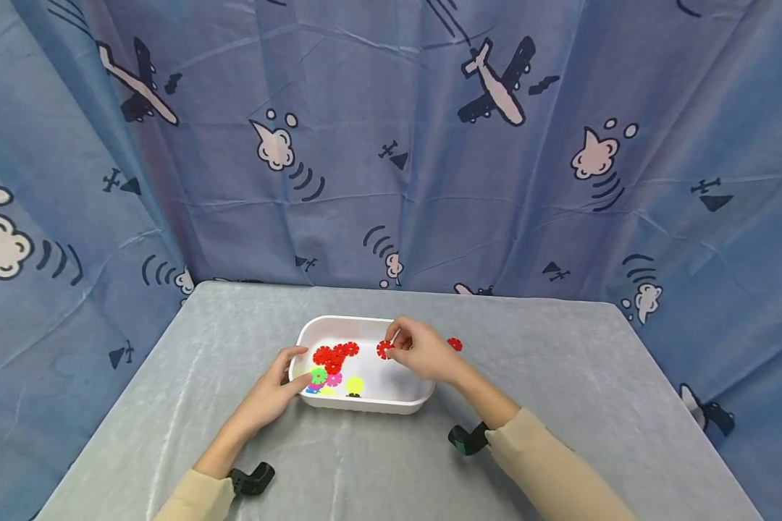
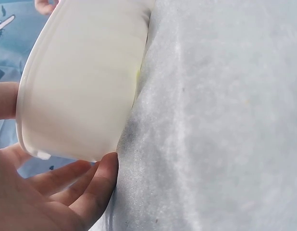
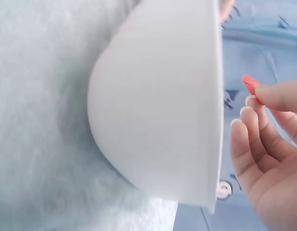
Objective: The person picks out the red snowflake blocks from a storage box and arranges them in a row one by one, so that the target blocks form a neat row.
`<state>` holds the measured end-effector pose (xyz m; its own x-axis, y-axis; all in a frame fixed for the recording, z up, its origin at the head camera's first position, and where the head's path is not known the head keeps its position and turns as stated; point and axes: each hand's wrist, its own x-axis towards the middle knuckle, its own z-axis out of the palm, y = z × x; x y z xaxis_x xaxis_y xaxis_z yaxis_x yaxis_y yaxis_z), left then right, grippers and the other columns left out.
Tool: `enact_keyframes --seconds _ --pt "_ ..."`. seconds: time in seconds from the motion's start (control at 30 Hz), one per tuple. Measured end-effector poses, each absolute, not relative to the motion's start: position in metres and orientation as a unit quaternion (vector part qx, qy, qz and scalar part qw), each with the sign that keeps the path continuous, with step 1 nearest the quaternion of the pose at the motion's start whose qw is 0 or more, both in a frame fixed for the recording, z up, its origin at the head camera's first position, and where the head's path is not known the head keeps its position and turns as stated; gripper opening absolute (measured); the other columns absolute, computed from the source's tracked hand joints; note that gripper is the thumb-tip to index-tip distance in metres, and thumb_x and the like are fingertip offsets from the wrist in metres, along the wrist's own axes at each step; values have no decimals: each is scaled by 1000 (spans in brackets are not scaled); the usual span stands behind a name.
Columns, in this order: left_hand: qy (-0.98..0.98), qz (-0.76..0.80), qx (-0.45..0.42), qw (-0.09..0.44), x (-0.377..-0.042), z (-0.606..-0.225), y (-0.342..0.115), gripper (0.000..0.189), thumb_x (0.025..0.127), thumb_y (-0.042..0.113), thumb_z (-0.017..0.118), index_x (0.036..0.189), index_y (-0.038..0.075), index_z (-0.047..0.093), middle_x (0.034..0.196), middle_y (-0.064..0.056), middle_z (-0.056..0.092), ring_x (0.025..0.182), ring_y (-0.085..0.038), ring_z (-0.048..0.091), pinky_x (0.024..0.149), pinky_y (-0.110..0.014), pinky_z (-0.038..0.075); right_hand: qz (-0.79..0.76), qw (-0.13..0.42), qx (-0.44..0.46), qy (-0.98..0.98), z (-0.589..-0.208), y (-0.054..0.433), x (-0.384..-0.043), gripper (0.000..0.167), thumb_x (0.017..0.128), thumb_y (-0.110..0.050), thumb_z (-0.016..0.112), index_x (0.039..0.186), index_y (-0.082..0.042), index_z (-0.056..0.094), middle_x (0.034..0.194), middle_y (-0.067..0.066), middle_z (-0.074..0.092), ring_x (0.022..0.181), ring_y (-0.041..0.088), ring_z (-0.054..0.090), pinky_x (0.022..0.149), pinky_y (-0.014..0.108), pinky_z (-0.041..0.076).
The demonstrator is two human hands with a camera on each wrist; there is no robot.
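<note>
A white plastic tub sits on the table, its outer wall filling much of the left wrist view. My left hand holds it by the left end, thumb over the rim and fingers against the outside. Over the tub's right half, my right hand pinches a red notched plastic disc between thumb and fingertips. The right wrist view shows this disc edge-on, beyond the rim. Inside the tub, several red notched discs lie bunched at the left. Near my left thumb are a green disc and a pink disc.
A yellow disc lies toward the tub's front wall. Another red disc is outside the tub, just beyond my right hand. Grey cloth covers the table; a blue curtain printed with planes hangs behind it.
</note>
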<state>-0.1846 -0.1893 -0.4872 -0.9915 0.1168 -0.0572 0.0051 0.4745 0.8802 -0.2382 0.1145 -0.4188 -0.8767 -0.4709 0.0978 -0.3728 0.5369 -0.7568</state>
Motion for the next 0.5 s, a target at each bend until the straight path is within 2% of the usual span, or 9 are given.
enact_keyframes --seconds 0.3,0.5 --pt "855 513 34 59 -184 -486 -190 53 101 29 63 149 18 42 152 -24 42 128 -41 52 101 -53 42 -461 21 -196 865 -415 153 -237 15 89 -3 72 102 -5 64 80 4 62 73 19 56 66 30 46" --pt "854 515 36 60 -183 -484 -190 52 102 27 63 149 18 42 154 -25 40 131 -43 50 104 -56 40 -498 38 -168 850 -422 179 -239 18 91 -2 70 107 1 61 84 11 64 71 19 55 63 29 46"
